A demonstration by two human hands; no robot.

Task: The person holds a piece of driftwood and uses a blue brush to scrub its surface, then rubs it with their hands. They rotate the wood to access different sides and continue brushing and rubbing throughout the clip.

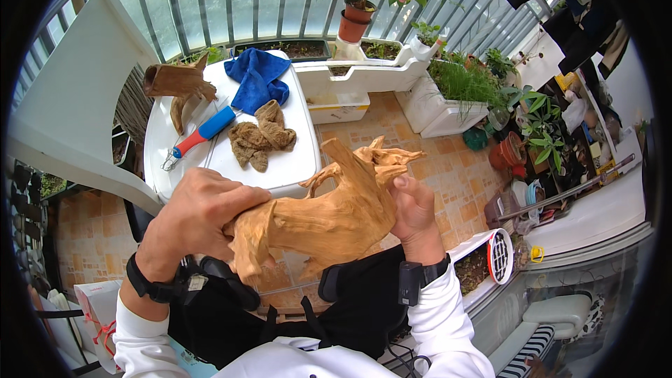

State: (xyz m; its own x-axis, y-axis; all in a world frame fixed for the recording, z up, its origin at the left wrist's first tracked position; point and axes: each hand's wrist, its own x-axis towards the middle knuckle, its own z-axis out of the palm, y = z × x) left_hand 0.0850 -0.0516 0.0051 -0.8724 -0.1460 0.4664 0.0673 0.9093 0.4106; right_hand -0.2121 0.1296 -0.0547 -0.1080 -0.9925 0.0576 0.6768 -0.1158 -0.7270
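Observation:
A large piece of carved root wood [320,220], pale brown with branching stubs, is held up over my lap. My left hand [207,215] grips its left end, fingers partly hidden beneath. On its right side my right hand [417,207] holds it near the twisted roots, thumb on top. On the white stool top [220,173] beyond lie a brown work glove or crumpled cloth [262,135], a blue cloth [258,80] and a wire brush with a blue and red handle [205,131]. A darker piece of hollow wood [181,84] stands at that top's far left.
A white plastic chair [73,84] stands at the left. Metal railings [228,5] run behind, with a potted plant [357,13] and white planter boxes [451,115]. More pots [506,152] and clutter line the right side. Tiled floor [378,115] shows between them.

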